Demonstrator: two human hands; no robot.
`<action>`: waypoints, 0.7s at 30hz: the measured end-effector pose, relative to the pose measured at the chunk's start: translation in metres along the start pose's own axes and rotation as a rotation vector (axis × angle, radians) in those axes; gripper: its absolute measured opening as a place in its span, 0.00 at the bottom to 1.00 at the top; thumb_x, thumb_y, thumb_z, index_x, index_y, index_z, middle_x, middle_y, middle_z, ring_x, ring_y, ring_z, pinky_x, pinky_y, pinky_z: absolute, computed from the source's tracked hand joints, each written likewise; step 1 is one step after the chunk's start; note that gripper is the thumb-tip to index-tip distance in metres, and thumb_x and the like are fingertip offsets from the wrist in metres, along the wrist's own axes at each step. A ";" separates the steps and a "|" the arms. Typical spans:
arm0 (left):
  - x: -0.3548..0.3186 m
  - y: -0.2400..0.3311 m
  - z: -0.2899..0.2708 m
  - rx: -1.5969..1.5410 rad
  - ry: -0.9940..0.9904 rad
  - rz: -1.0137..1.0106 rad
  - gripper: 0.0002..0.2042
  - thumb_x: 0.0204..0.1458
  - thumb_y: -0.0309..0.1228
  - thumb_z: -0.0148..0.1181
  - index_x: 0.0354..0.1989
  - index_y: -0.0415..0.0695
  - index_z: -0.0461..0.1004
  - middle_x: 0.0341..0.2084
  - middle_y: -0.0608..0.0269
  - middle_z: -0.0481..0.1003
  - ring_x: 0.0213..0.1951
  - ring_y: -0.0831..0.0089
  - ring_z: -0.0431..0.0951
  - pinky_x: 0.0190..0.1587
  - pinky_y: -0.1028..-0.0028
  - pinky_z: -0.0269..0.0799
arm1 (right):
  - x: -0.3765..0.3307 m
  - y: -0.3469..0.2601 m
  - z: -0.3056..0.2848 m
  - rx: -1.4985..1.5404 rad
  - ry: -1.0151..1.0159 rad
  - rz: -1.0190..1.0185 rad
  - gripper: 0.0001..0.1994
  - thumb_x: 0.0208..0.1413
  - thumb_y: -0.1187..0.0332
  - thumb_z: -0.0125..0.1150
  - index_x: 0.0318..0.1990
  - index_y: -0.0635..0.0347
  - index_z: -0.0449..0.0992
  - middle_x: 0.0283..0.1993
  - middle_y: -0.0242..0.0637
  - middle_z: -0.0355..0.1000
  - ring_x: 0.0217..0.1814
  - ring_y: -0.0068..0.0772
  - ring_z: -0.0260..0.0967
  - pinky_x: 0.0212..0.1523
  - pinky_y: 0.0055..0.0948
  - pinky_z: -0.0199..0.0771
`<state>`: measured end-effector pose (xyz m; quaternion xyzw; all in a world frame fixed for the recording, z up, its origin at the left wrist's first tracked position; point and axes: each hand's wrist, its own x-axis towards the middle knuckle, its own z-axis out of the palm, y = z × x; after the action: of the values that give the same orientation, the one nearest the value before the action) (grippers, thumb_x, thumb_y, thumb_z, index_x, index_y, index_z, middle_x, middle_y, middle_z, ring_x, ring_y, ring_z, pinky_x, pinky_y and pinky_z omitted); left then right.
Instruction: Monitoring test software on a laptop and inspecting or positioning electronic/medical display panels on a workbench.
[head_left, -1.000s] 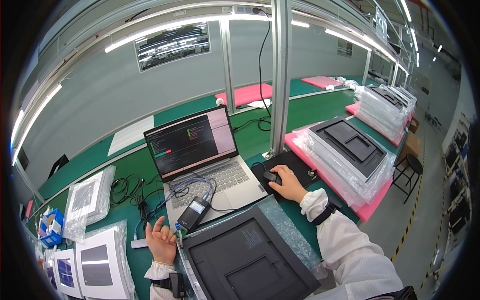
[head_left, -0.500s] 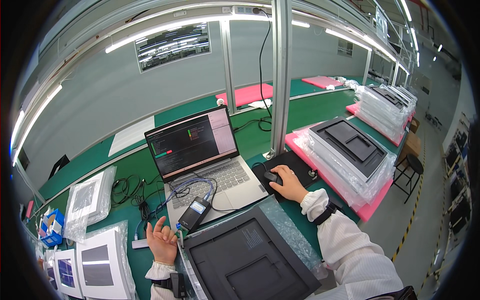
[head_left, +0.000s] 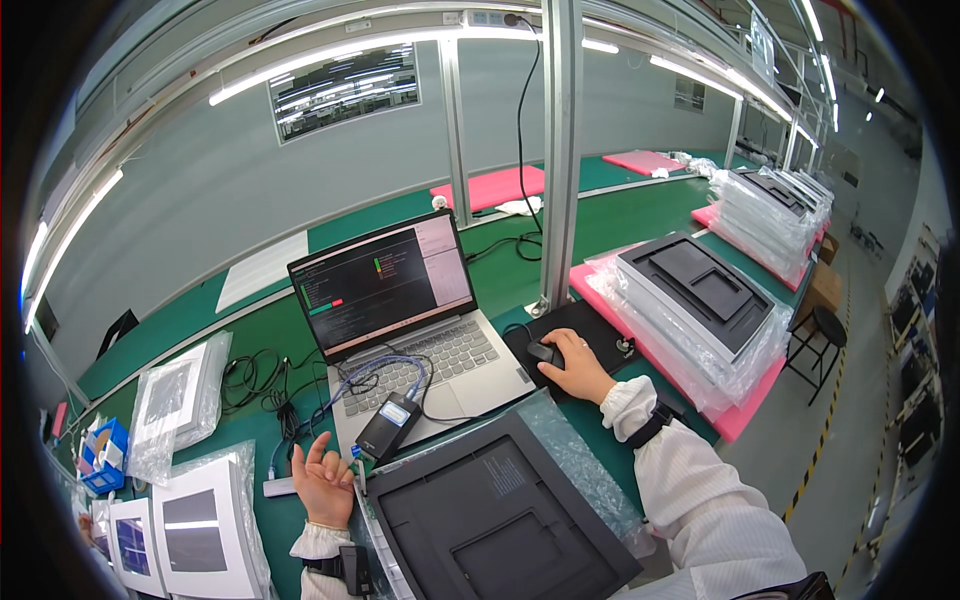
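My right hand (head_left: 578, 368) rests on a black computer mouse (head_left: 545, 352) lying on a black mouse pad (head_left: 580, 330) to the right of an open silver laptop (head_left: 420, 330). The laptop screen shows a dark window with text lines. My left hand (head_left: 322, 480) is open, fingers apart and palm up, beside the left edge of a flat dark grey device (head_left: 500, 525) lying on bubble wrap in front of me. A small black box with blue cables (head_left: 390, 425) lies on the laptop's palm rest, just right of my left hand.
A stack of bagged grey devices (head_left: 700, 300) sits on pink foam at the right. More bagged units (head_left: 175, 400) and white-framed panels (head_left: 190, 525) lie at the left, with a small blue bin (head_left: 105, 455). An aluminium post (head_left: 560, 150) rises behind the mouse pad. Black cables (head_left: 255, 375) coil left of the laptop.
The hands stay where they were; the laptop screen's content has changed slightly.
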<state>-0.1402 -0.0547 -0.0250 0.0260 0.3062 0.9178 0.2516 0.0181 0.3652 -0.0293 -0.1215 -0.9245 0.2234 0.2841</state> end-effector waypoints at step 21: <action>0.001 0.000 -0.001 0.008 -0.008 0.003 0.25 0.62 0.53 0.40 0.45 0.41 0.72 0.11 0.71 0.53 0.15 0.81 0.51 0.19 0.78 0.50 | -0.001 0.001 0.002 -0.005 0.008 -0.008 0.23 0.51 0.61 0.63 0.54 0.59 0.69 0.56 0.43 0.62 0.57 0.52 0.63 0.58 0.43 0.64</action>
<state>-0.1409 -0.0550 -0.0253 0.0311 0.3090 0.9167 0.2513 0.0175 0.3651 -0.0318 -0.1193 -0.9243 0.2196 0.2884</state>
